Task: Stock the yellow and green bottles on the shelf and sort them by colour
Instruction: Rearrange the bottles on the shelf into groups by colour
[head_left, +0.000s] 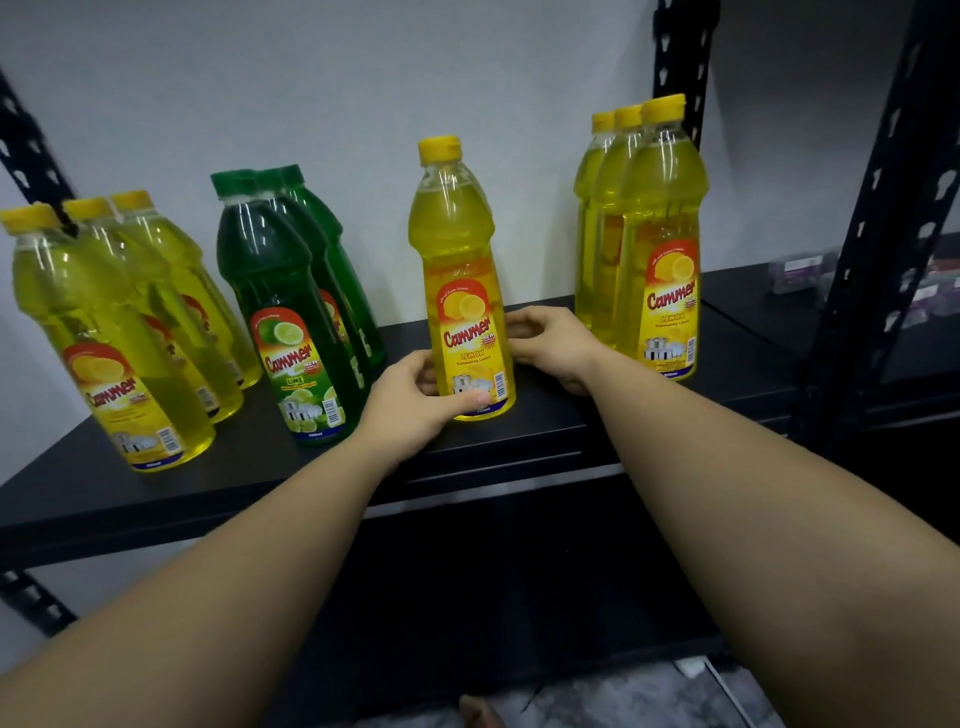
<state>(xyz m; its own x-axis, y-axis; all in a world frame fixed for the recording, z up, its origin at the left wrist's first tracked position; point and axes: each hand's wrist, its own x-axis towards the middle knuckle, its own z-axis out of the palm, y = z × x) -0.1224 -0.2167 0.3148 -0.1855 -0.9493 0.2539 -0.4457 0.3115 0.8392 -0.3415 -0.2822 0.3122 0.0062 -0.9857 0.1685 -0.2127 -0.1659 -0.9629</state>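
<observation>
A single yellow lemon bottle (462, 291) stands upright in the middle of the black shelf (550, 441). My left hand (415, 400) grips its base from the left, thumb across the front of the label. My right hand (553, 343) curls round its lower right side. Three yellow bottles (119, 332) stand in a row at the left. Beside them is a row of three green lime bottles (291, 312). Another row of three yellow bottles (654, 234) stands at the right.
Black slotted uprights (680, 62) frame the shelf against a white wall. A neighbouring shelf at the far right holds small dim boxes (800, 270). Below the shelf it is dark, with grey floor (623, 701) at the bottom.
</observation>
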